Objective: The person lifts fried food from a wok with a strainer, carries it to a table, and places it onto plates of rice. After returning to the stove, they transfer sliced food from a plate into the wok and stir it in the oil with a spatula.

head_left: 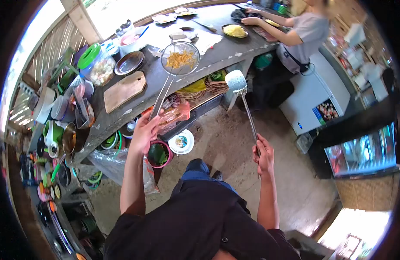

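Note:
My left hand [144,132] is closed round the long metal handle of a round wire strainer [169,71]. Golden-brown fried bits [181,59] lie in its mesh, which is over the front edge of the counter [152,89]. Out to the right, my right hand [265,156] grips the long handle of a metal spatula [236,81]. Its broad blade is raised, with some pale residue near the neck. A wooden cutting board [124,92] rests on the counter, left of the strainer.
A co-worker [306,37] stands at the counter's far end, hands at a black bag [238,15] near a plate of yellow food [235,30]. A green-lidded jar [96,67] is at left. Below are a pink bucket [169,158] and white lid [187,147]. A white freezer [317,93] stands right.

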### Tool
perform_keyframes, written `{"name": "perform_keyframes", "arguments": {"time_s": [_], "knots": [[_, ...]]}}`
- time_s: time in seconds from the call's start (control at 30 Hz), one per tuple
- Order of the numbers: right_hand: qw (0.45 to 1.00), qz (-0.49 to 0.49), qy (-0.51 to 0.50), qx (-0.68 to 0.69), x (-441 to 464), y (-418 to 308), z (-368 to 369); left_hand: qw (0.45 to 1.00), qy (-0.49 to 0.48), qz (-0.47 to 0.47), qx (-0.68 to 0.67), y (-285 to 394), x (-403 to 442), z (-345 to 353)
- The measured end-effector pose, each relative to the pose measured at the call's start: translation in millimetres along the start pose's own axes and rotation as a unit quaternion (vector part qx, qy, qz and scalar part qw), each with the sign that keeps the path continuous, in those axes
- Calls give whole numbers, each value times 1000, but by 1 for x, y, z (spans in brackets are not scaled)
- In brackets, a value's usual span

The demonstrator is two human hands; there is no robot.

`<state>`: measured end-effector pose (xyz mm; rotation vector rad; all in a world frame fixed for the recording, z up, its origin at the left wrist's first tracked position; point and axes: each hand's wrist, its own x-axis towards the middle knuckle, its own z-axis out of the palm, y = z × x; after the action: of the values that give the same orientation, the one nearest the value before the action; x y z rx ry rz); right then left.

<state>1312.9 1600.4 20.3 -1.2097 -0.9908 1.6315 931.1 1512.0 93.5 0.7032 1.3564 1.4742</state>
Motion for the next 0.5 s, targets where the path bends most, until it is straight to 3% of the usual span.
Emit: {"name": "perform_keyframes", "arguments": {"time_s": [0.33, 0.5], "knots": [[988, -41, -137, -65, 208, -77, 65, 994, 65, 53, 66, 12, 150, -10], [978, -51, -174, -108, 304, -101, 112, 992, 99, 12, 73, 29, 223, -21]]}}
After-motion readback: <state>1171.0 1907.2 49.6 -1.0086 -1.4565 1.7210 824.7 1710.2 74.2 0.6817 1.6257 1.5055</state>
